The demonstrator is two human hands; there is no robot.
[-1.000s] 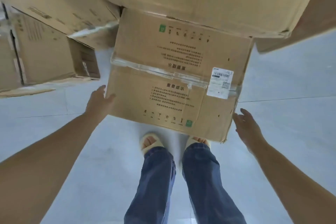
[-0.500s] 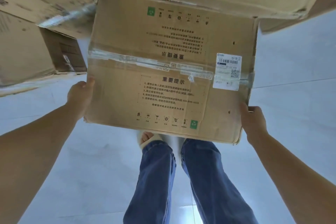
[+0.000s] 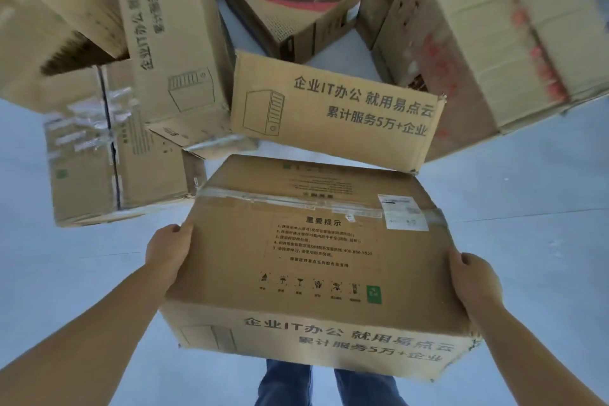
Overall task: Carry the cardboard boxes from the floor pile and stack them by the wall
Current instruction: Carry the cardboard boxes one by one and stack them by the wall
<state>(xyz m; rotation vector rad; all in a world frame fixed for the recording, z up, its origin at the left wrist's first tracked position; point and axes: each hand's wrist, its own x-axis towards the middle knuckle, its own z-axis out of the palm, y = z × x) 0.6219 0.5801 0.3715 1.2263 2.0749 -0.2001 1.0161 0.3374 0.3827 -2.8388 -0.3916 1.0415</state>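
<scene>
Now the floor pile [image 3: 296, 43] fills the upper frame, while the taped box [image 3: 316, 260] sits lifted at lower centre, over the grey floor [image 3: 527, 208]. Left hand [image 3: 168, 254] and right hand [image 3: 473, 280] each curl round a side edge. Probably best kept level, close to the body, while turning towards the wall.

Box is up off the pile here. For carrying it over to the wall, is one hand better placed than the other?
Neither alone. The left hand grips the left edge of the held cardboard box, the right hand the right edge, thumbs on top. The box spans both arms, so the carry likely needs both.
</scene>
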